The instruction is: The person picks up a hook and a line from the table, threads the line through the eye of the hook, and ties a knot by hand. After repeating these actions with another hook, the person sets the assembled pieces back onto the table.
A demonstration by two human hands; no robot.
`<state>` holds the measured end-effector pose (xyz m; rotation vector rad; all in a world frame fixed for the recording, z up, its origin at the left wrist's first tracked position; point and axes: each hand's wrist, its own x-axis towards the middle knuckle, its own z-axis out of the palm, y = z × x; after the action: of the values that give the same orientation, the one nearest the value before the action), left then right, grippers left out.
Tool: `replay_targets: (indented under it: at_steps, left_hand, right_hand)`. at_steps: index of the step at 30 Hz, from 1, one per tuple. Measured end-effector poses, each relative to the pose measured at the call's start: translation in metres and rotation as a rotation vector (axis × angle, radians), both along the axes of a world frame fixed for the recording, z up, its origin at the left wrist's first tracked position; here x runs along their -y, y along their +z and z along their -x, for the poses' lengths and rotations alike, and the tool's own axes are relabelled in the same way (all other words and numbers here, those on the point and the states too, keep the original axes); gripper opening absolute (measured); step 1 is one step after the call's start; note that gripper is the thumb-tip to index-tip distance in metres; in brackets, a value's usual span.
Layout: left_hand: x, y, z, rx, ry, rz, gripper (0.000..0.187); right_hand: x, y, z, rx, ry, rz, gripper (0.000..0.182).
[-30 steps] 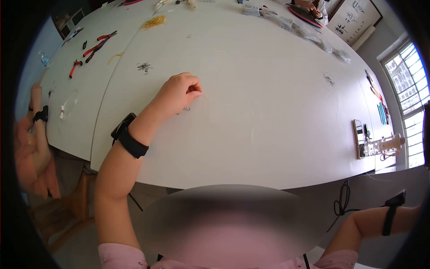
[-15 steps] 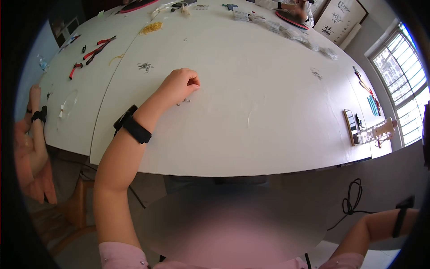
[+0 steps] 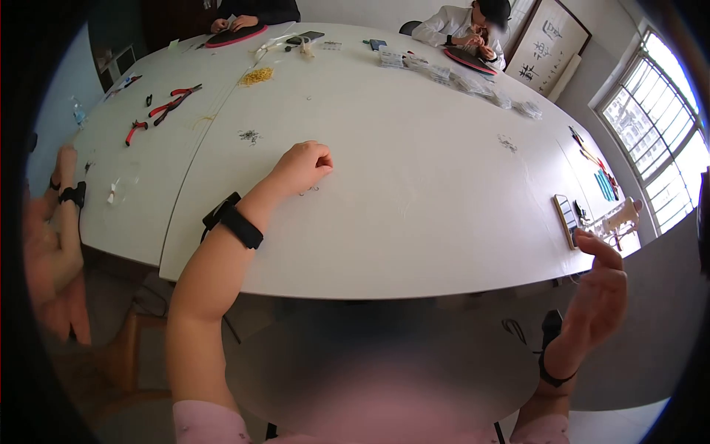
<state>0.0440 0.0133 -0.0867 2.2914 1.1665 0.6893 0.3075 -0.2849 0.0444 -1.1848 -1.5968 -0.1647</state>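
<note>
My left hand (image 3: 305,169) rests on the white table (image 3: 414,214), its fingers curled closed; whatever they might hold is hidden. Beside its wrist lie a few tiny dark hooks (image 3: 310,189). Farther up the table is a small pile of dark metal pieces (image 3: 250,137). My right hand (image 3: 595,296) is raised off the table's right front edge, fingers bent and apart, with nothing visible in it. Just beyond it are a phone (image 3: 566,220) and a clear bottle (image 3: 623,216).
Red-handled pliers (image 3: 171,102) and yellow pieces (image 3: 257,76) lie at the left back. Plastic bags (image 3: 473,83) line the right back. Two people sit across the table at round black pads (image 3: 235,35); another person's arm (image 3: 68,214) is at far left.
My right hand has come up into view at the right edge. The view has tilted up, so the people across show more. My left hand stays curled near the hooks.
</note>
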Motion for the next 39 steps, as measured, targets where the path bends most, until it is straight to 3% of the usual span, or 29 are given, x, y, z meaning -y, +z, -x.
replay_targets:
  at_steps: [4,14,23,29,31,32,34,39]
  left_hand:
    - [-0.002,-0.003,0.0,0.027,0.0,0.005,0.007]
    - [0.0,0.001,-0.001,0.009,0.004,-0.019,0.006]
    - [0.006,0.001,-0.001,0.029,0.011,-0.019,0.007]
    - [0.005,-0.001,0.0,0.019,-0.015,-0.064,0.007]
    - [0.005,-0.001,-0.001,0.019,-0.013,-0.089,0.006]
    - [0.004,-0.001,-0.001,0.021,-0.013,-0.09,0.006]
    - [0.005,-0.001,-0.001,0.012,-0.004,-0.103,0.006]
    - [0.004,-0.001,0.0,0.015,-0.011,-0.101,0.006]
  right_hand:
    - [-0.073,-0.028,0.01,0.556,0.214,0.308,0.014]
    - [-0.159,-0.092,0.037,0.595,0.822,0.507,0.009]
    - [-0.19,-0.116,-0.007,0.43,0.549,0.532,0.007]
    - [-0.195,-0.101,-0.024,0.378,0.384,0.564,0.006]
    - [-0.181,-0.074,-0.021,0.189,0.24,0.826,0.004]
    - [-0.179,-0.074,-0.027,0.191,0.239,0.824,0.004]
    - [-0.173,-0.072,-0.04,0.012,0.386,0.544,0.002]
    - [-0.133,-0.032,-0.059,-0.359,0.344,0.407,0.003]
